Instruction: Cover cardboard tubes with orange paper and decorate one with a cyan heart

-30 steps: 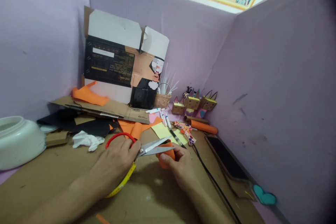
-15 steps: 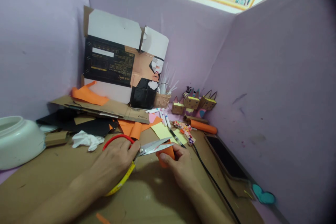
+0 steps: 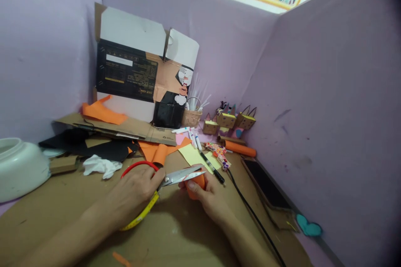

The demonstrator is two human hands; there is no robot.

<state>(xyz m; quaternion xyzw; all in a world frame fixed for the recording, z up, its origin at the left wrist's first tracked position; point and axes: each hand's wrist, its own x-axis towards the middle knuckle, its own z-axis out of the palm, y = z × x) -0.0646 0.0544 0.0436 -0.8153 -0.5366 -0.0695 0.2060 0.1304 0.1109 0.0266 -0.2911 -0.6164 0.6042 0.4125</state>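
Note:
My left hand (image 3: 139, 187) grips the scissors (image 3: 181, 176) by their handles, one loop red and the other wrapped in yellow. The blades point right, slightly apart, and reach over the top of an orange paper piece (image 3: 194, 190). That curved piece is held in my right hand (image 3: 209, 194), with the thumb on its front and fingers behind it. A thin orange scrap (image 3: 121, 259) lies on the cardboard surface (image 3: 169, 233) near the front edge.
A white pot (image 3: 23, 171) and crumpled tissue (image 3: 102, 167) are at left. Behind lie orange paper (image 3: 160, 154), yellow sheets and markers. A black pen (image 3: 213, 167), glue gun (image 3: 221, 156) with cable, orange roll (image 3: 240, 149) and dark tablet (image 3: 266, 183) sit at right.
The scissor blades have come closer together at the orange piece. My right hand has turned slightly, and fingertips now show at the piece's left side. The view has shifted a little.

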